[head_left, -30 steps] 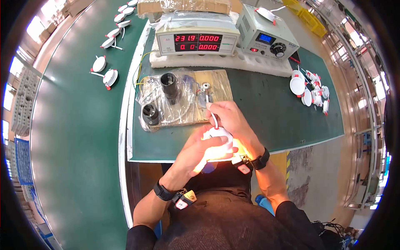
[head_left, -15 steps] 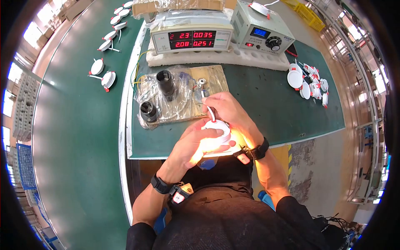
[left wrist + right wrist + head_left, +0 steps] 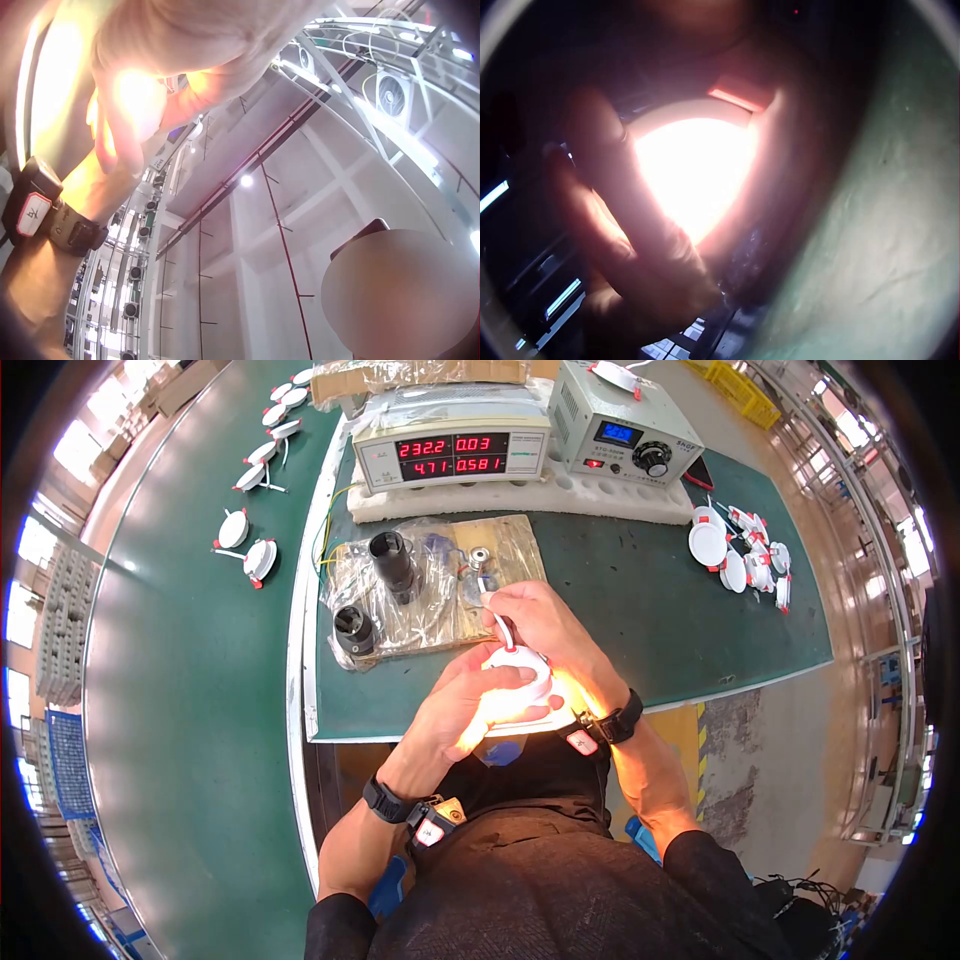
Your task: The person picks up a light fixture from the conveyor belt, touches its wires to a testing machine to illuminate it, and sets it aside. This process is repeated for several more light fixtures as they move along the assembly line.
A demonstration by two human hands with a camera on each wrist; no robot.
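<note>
A round white downlight [image 3: 527,666] glows brightly, its lit face turned down and toward the body in the head view. My left hand [image 3: 450,705] grips it by the rim, thumb across the white back. My right hand [image 3: 550,630] pinches its white cable [image 3: 505,632], the cable's end pointing at a small metal terminal [image 3: 480,556] on the wooden board [image 3: 512,540]. In the right wrist view, fingers lie across the glaring lamp face [image 3: 694,176] and a red clip [image 3: 736,97] shows at its edge. Glare washes out part of the left wrist view.
Behind the board, a power meter [image 3: 450,455] with red digits and a voltage regulator [image 3: 625,435] stand on white foam [image 3: 430,505]. Two black sockets [image 3: 392,562] rise from the plastic-wrapped board. More downlights [image 3: 708,544] lie to the right, others [image 3: 261,558] along the left bench.
The meter's lower digits have risen from zero through 2.08 to 4.71. The lamp stays lit, and both hands keep their holds with only a slight shift in view.
</note>
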